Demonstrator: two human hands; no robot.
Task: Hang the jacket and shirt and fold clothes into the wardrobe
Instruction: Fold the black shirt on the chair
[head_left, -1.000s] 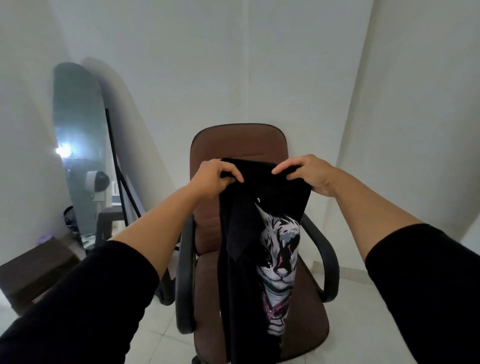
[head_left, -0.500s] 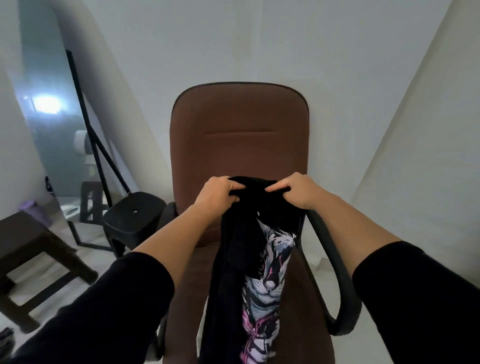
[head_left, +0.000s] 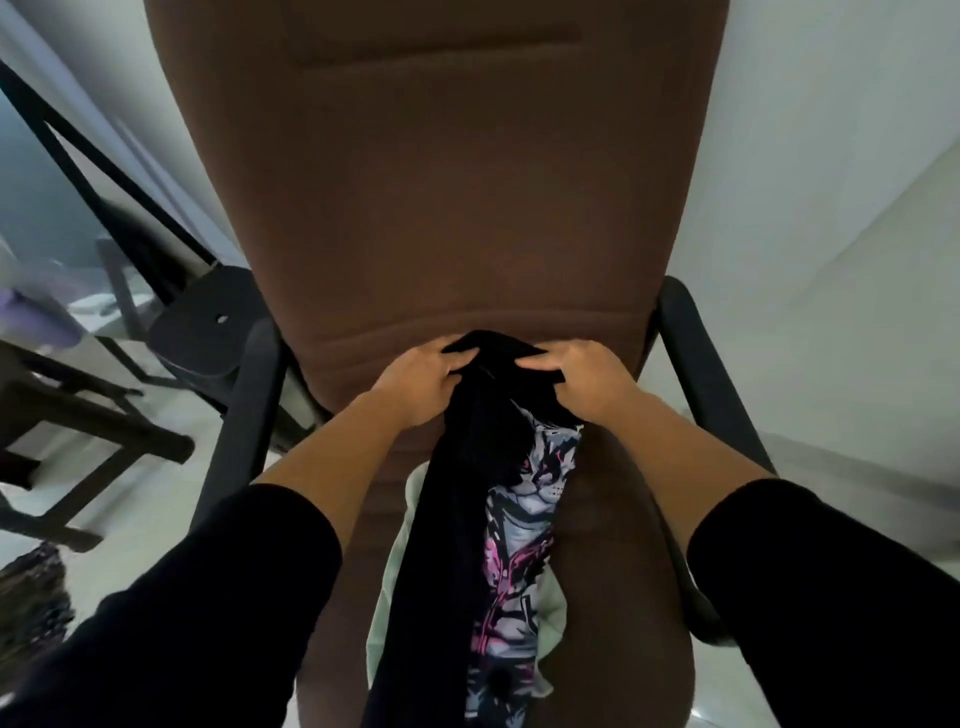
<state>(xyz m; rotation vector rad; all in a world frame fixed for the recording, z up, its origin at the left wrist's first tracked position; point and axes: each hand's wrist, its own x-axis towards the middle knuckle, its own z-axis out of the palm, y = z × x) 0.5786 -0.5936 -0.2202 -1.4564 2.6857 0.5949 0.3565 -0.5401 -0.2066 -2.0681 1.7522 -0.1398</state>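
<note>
— Where is the black shirt (head_left: 457, 499)?

— On the brown chair (head_left: 441, 182), laid along the seat over a pale green cloth (head_left: 553, 621). The left hand (head_left: 415, 382) and the right hand (head_left: 584, 376) grip its top edge with curled fingers.

— And the room?

— White walls (head_left: 831, 130), a pale floor (head_left: 135, 514), a black stool (head_left: 205, 332) and a dark bench (head_left: 78, 431) on the left.

No readable text anywhere here. The black shirt (head_left: 457, 519) lying along the seat of the brown chair (head_left: 441, 182) carries a printed picture, a white tiger-like face with pink streaks, but no letters, numbers or brand marks can be made out on it. The chair's backrest shows only plain stitched seams. The dark stool (head_left: 208, 332) left of the chair has a small hole in its top and no label that can be read.
</note>
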